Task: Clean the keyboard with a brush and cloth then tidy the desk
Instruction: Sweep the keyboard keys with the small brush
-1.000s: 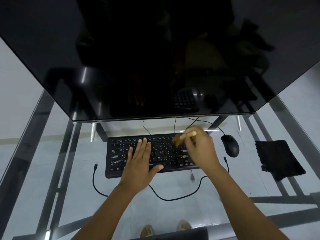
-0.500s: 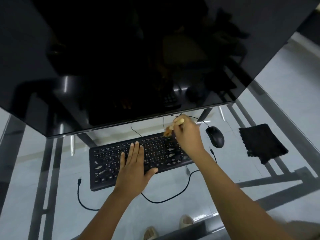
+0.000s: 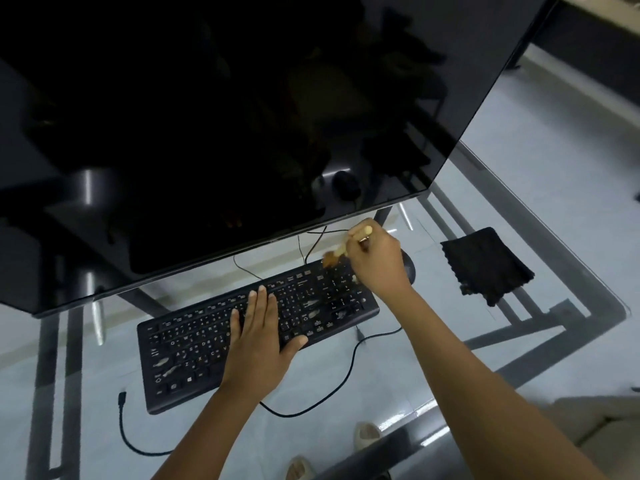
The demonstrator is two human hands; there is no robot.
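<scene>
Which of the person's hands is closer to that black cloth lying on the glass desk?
The right hand. It grips a brush over the keyboard's right end, with the black cloth further to its right. The left hand rests flat on the keyboard's middle, farther from the cloth.

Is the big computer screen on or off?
Off. The monitor is all black, with no picture, only dim reflections of the desk things.

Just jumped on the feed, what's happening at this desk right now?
A person is brushing a black keyboard on a glass desk. The right hand grips a small wooden-handled brush, bristles at the keyboard's far right corner. The left hand lies flat on the middle keys, steadying it. A dark cloth lies untouched to the right, and the mouse is mostly hidden behind the right hand. A large dark monitor fills the view above.
</scene>
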